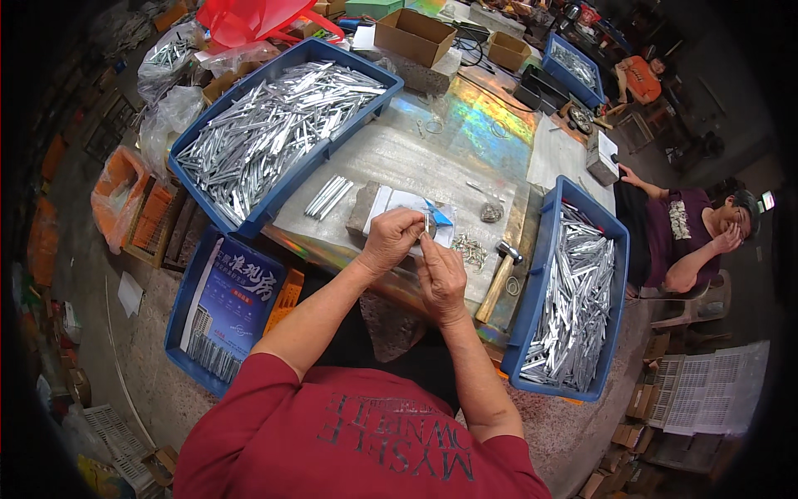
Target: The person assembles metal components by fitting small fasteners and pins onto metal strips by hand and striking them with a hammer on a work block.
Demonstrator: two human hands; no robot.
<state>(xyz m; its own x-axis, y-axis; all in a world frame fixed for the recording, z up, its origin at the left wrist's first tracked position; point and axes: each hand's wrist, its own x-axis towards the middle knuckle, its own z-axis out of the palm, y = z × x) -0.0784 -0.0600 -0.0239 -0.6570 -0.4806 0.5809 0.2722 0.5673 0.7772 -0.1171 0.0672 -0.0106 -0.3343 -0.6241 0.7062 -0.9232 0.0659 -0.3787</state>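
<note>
- The left hand (394,239) reaches in over the near edge of the counter (399,158), its forearm slanting up and rightward, the back of the hand uppermost.
- Its thumb and forefinger are pinched together around a slim metal piece (427,223), the other fingers curled in.
- The right hand (443,281) comes from the lower right, forearm angled up and leftward, fingers bent and tips drawn close together at the piece's lower end; whether they grip it, I cannot tell.
- Both elbows are bent, and the two hands nearly meet.
- The metal piece is in front of the body, above the right side of a paper-covered block (384,202).
- Right of the hands lie small metal fittings (470,251) and a wooden-handled hammer (499,281).
- Blue bins of metal strips stand either side: left bin (287,198), right bin (533,312).
</note>
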